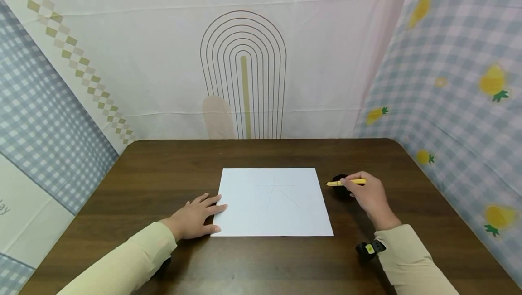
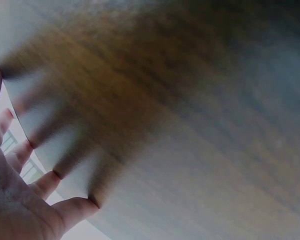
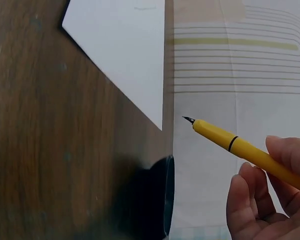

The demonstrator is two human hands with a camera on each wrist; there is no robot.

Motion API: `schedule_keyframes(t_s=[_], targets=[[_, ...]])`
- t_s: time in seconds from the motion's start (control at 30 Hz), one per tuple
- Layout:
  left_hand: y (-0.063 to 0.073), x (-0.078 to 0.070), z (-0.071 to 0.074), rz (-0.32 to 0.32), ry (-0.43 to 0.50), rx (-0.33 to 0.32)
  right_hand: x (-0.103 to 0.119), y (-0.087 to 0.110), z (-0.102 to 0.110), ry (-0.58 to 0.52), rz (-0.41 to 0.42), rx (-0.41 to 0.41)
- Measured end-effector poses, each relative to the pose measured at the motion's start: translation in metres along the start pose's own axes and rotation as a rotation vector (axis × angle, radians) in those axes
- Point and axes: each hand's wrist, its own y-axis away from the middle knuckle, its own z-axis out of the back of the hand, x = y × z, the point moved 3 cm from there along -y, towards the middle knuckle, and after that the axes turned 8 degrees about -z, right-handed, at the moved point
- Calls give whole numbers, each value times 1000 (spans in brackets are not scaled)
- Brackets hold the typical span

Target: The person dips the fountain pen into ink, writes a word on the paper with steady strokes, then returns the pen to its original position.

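Note:
A white sheet of paper (image 1: 244, 213) lies on the brown table, with thin lines on it: a long horizontal stroke, a short upright one and two slanting down from their crossing. My left hand (image 1: 195, 218) rests at the sheet's left edge, fingers spread and fingertips on the paper's border. To the right of the sheet, my right hand (image 1: 369, 195) pinches a yellow fountain pen (image 3: 235, 145) between thumb and fingers. Its dark nib points left, raised above the table in the right wrist view. Just under the pen stands a black round container (image 1: 341, 191), partly hidden by the hand.
The brown wooden table (image 1: 261, 268) ends at a back edge against a white printed cloth (image 1: 163, 59). Checked cloth (image 1: 461, 118) with yellow fruit hangs along the right side. A black device (image 1: 370, 249) is strapped at the right wrist.

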Motion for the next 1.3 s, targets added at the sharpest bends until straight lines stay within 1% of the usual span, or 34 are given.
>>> schedule_keyframes(t_s=[0.3,0.53,0.8,1.03,1.3], targets=[[0,0,0,0,1,-1,-2,-3,17,21,15,-46],[-2,-2,0,-8,3,3,-13,-5,28,34,23,-59],[0,0,-1,-7,15,-1,-22,-7,36,43,5,-48],[0,0,-1,1,19,6,-29,-8,40,18,-28,-76],[-1,0,-1,0,14,3,-37,-10,46,-17,-47,-105]])
